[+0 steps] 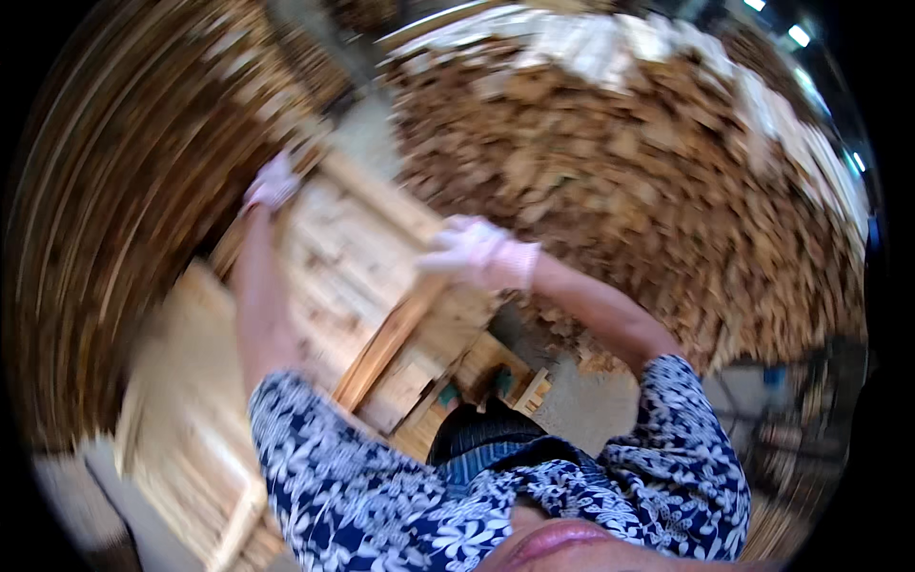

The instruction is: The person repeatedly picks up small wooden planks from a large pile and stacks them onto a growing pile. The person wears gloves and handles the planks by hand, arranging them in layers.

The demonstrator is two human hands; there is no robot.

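A pale wooden board [376, 195] spans the gap between my two hands, along the far edge of a wooden stack. My left hand [274, 183], in a pinkish-white knit glove, closes on its far-left end; motion smears the fingers. At the board's right end is my right hand [469, 246], in a matching glove, its thumb toward the near side and its fingers over the edge. Below the hands lie knotty pale planks [329, 262]. A reddish-brown wooden strip [391, 338] runs along the stack's near right side.
Tall stacks of thin boards [105, 219] rise close on my left. A large pile of rough-ended boards [629, 181] fills the far right. More pale planks [191, 372] lie at the lower left. Grey floor [591, 400] shows beside my feet.
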